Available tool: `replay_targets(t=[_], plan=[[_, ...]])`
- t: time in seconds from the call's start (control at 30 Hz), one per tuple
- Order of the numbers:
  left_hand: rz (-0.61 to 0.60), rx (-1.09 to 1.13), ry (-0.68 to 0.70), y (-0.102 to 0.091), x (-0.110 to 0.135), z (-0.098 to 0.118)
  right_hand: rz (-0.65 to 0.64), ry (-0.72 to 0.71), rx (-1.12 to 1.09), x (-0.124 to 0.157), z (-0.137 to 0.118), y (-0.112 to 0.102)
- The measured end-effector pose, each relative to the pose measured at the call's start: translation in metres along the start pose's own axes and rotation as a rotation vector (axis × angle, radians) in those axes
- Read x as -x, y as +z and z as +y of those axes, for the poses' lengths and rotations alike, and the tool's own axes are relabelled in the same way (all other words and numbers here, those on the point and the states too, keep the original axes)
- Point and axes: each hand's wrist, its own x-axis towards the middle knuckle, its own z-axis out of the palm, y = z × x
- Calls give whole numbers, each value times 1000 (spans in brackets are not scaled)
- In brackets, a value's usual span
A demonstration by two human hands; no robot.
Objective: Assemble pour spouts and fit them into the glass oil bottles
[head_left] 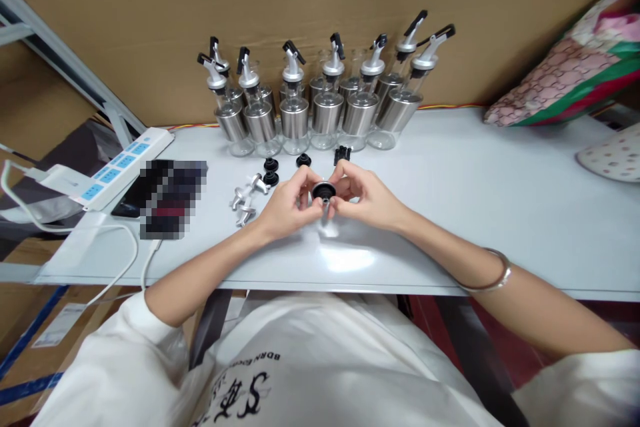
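Between my two hands is a pourer stopper (pixel 324 191), a round silver-rimmed piece with a black underside turned toward me. My left hand (pixel 295 203) pinches its left side with thumb and fingers. On the other side, my right hand (pixel 367 195) grips it the same way. Loose silver spout pieces (pixel 246 200) lie on the table left of my left hand. Several black rubber stoppers (pixel 271 165) sit just beyond them. A small cluster of black levers (pixel 343 154) rests past my fingertips.
Glass-and-steel oil bottles (pixel 295 117) stand in rows at the back, the front ones topped with pourers. A power strip (pixel 127 167) and dark phones (pixel 170 197) with white cables lie at left. A patterned bag (pixel 560 73) and a dotted white object (pixel 613 153) are at right.
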Motion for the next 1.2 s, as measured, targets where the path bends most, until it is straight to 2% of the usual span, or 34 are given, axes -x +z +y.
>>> replay_targets(t=[0.27, 0.4, 0.67, 0.77, 0.9, 1.1, 1.2], plan=[[72, -153, 318, -1, 3, -5, 123, -228, 278, 1, -6, -5], [167, -169, 361, 0, 2, -5, 211, -379, 468, 3, -4, -8], [162, -362, 524, -3, -1, -5, 292, -656, 712, 1, 9, -11], [183, -396, 522, -4, -1, -5, 301, -694, 786, 0, 8, -12], [181, -404, 571, -5, -2, -5, 254, -737, 772, 1, 2, -18], [208, -453, 662, -7, -1, 0, 399, -775, 808, 0, -4, -29], [186, -460, 675, -7, 0, 0, 397, -800, 809, -1, 0, -31]])
